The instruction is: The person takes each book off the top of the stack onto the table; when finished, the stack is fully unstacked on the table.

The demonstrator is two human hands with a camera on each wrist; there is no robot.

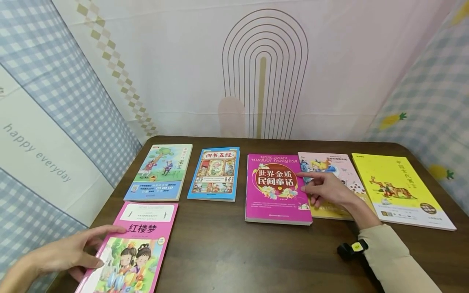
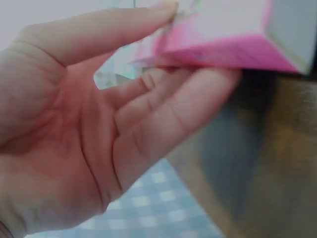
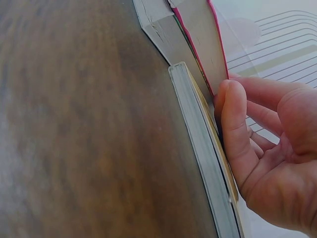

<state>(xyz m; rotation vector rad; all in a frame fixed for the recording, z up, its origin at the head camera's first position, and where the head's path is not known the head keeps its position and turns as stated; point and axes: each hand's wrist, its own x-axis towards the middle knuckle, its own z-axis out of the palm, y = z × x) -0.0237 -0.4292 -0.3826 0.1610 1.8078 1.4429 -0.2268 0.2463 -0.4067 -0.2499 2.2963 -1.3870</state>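
My left hand [image 1: 62,254] grips the left edge of a pink picture-covered book [image 1: 141,240] at the table's near left. In the left wrist view, a digit lies above this book [image 2: 223,47] and other fingers are under it. My right hand [image 1: 326,189] is at the right edge of a magenta book [image 1: 271,207], one fingertip on its cover. The right wrist view shows the hand [image 3: 267,148] pinching that book's edge [image 3: 203,37]. Part of a pink-and-yellow book [image 1: 322,160] is hidden behind the right hand.
Along the back left lie a green-and-blue book [image 1: 161,171] and a blue book [image 1: 214,175]. A yellow book [image 1: 399,187] is at the far right. They all rest on a dark brown table [image 1: 220,252], with patterned cloth [image 1: 183,73] hanging behind.
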